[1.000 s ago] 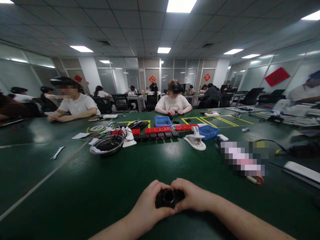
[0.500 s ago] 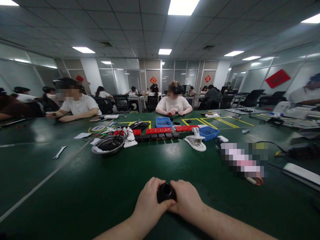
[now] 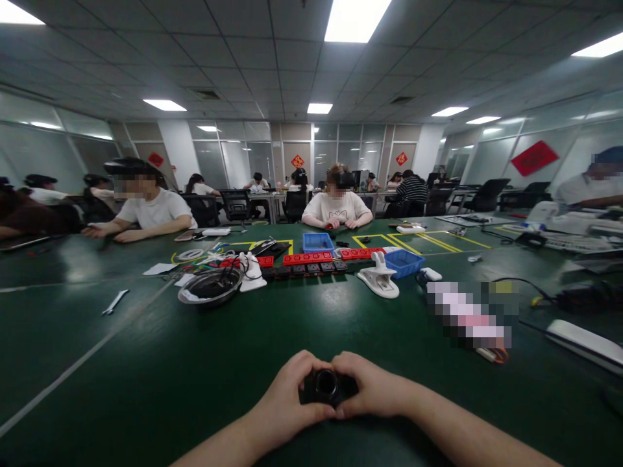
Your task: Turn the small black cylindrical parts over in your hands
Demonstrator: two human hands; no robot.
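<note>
Low in the head view, a black object with a round opening (image 3: 326,384) sits between both hands, above or on the green table; which of the two is unclear. My left hand (image 3: 287,395) wraps its left side, thumb along the near edge and fingers over the far edge. The right side is held by my right hand (image 3: 372,388) in the same way. The two thumb tips meet in front of the object, and the fingertips nearly touch behind it.
Across the green table (image 3: 272,331) lie a metal bowl with black cables (image 3: 210,287), red socket strips (image 3: 307,258), blue trays (image 3: 403,261), a white clamp (image 3: 379,279) and a wrench (image 3: 115,303). Several people sit beyond.
My hands have moved slightly down and apart, so more of the black object shows between them. The right hand's fingers have drawn back to the right.
</note>
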